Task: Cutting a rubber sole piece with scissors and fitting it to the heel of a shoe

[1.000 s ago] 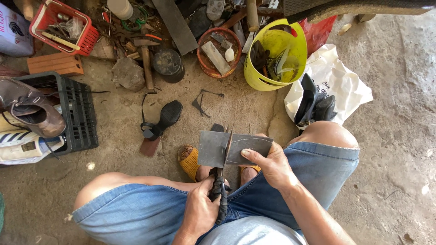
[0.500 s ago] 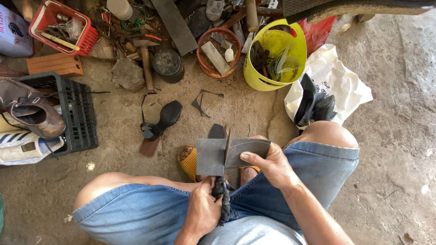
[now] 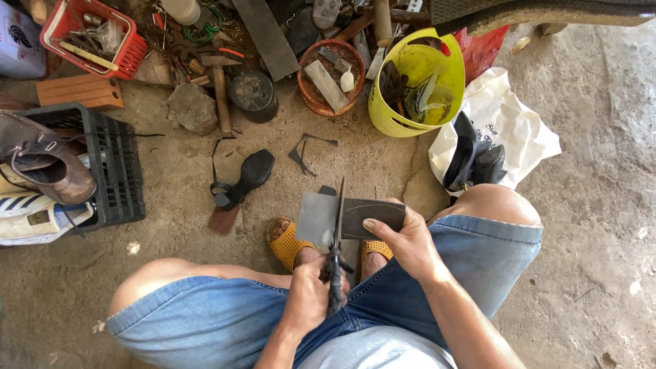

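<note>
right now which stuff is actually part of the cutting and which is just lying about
In use:
- left hand gripping the knife
- right hand holding the grey sheet

Lying about:
- yellow bucket
- red basket
- black crate
- brown shoe
- white bag
- hammer

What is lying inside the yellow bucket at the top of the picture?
The yellow bucket holds dark pieces and a clear shiny sheet, perhaps plastic. Their exact kind is unclear, and whatever lies beneath them at the bottom is covered.
</note>
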